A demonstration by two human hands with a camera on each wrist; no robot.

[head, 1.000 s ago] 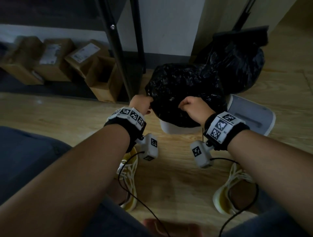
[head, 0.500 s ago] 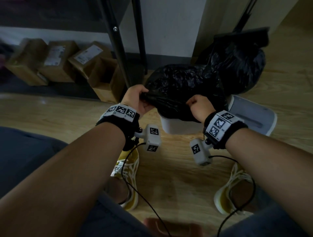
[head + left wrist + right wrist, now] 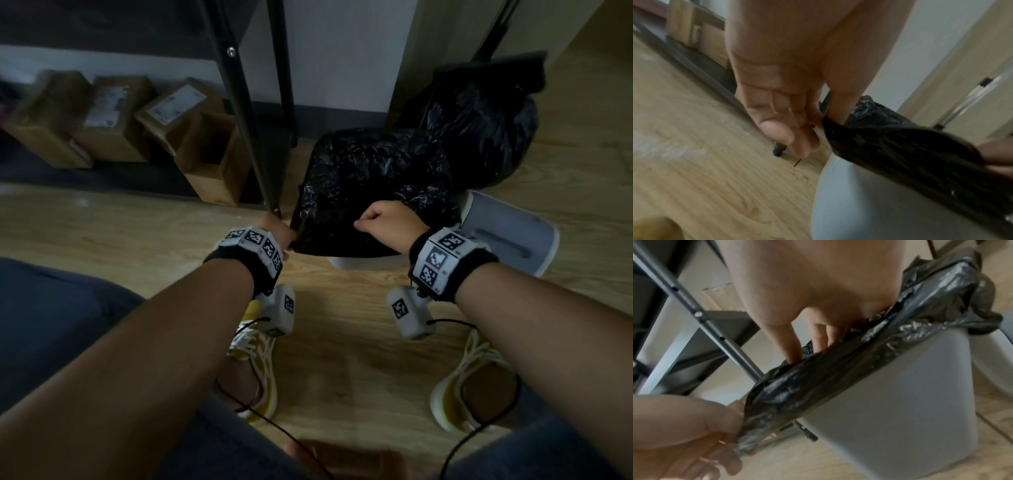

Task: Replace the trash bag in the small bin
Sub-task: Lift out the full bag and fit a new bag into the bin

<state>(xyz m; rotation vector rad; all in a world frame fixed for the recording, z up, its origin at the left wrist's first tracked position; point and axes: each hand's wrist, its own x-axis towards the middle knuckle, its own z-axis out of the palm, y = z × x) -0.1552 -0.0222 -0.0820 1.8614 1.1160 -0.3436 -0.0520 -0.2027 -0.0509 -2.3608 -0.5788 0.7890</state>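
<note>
Both our hands grip the rim of the crinkled black plastic trash bag [image 3: 370, 192] over the small pale grey plastic bin [image 3: 900, 410].

Fingers [image 3: 797, 129] of our left hand [image 3: 274, 229] curl and pinch the bag's near-left corner; our right hand [image 3: 390, 224] is fisted, its fingers [image 3: 818, 337] tucked into the bag's edge at the near-right side. The bag is stretched over the bin's mouth, which stands on the wooden floor [image 3: 342, 359], a fuller black bag [image 3: 486, 130] just behind and the grey lid [image 3: 510, 233] to its right.
</note>
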